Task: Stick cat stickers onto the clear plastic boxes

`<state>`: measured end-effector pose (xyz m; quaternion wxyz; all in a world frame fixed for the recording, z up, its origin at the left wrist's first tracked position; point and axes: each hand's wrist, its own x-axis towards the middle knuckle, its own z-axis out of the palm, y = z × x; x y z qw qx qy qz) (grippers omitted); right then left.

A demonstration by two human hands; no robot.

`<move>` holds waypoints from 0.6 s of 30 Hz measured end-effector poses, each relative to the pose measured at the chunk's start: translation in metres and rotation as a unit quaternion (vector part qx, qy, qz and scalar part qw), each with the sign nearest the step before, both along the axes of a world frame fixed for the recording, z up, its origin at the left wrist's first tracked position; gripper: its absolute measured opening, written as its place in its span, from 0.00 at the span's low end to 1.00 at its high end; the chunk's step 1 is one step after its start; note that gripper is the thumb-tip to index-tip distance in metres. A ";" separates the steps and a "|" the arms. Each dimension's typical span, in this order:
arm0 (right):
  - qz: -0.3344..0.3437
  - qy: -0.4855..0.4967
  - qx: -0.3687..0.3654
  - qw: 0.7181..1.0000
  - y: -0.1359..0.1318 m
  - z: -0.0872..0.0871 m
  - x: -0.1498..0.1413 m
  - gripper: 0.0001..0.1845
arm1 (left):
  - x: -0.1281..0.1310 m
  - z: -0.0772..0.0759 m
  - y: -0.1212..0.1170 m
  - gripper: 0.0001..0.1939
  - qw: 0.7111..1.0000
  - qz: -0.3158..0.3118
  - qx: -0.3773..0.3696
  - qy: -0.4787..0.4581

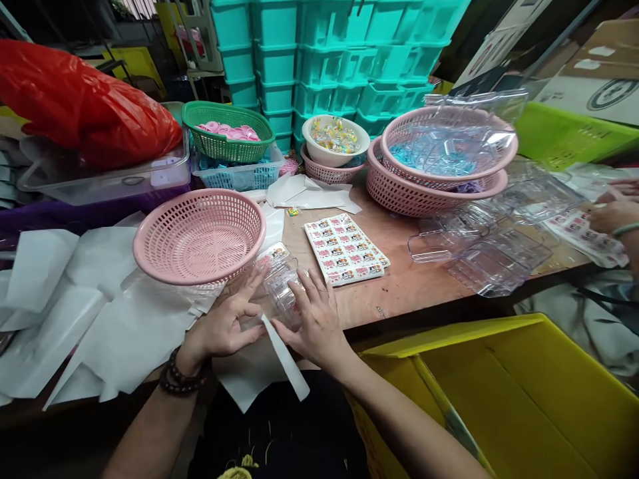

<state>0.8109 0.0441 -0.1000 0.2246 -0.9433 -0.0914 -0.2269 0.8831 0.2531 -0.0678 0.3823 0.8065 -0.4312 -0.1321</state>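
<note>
A clear plastic case (284,290) lies on the table between my hands, at the near edge. My right hand (322,318) has its fingers over the case's right side, with the thumb by its lower end. Spread fingers on my left hand (227,321) reach along the case's left side, close to a printed label (275,255) at its far end. A narrow strip of white paper (287,362) sticks out below, between my two thumbs; whether either thumb pinches it, I cannot tell. Just right of the case rests a stack of sticker sheets (347,249).
A pink basket (200,199) stands beyond my left hand, with white backing paper (134,326) spread at left. More clear cases (499,259) and nested pink baskets (379,189) are at right. Another person's hand (612,213) works at the far right. A yellow bin (499,386) stands below the table edge.
</note>
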 end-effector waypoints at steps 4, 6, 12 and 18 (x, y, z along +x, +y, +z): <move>-0.004 -0.032 0.173 0.984 -0.015 0.038 -0.015 0.15 | -0.024 0.008 0.015 0.09 0.990 0.106 -0.088 0.037; 0.028 0.041 0.263 0.964 -0.020 0.055 -0.028 0.15 | -0.035 0.010 0.014 0.09 0.979 0.137 -0.134 0.068; 0.154 0.387 0.328 0.848 -0.031 0.062 -0.071 0.12 | -0.061 0.005 -0.006 0.10 0.955 0.172 -0.146 0.192; -0.047 0.199 0.266 0.942 -0.084 0.024 -0.048 0.20 | -0.053 0.002 0.061 0.13 0.737 0.609 -0.288 0.058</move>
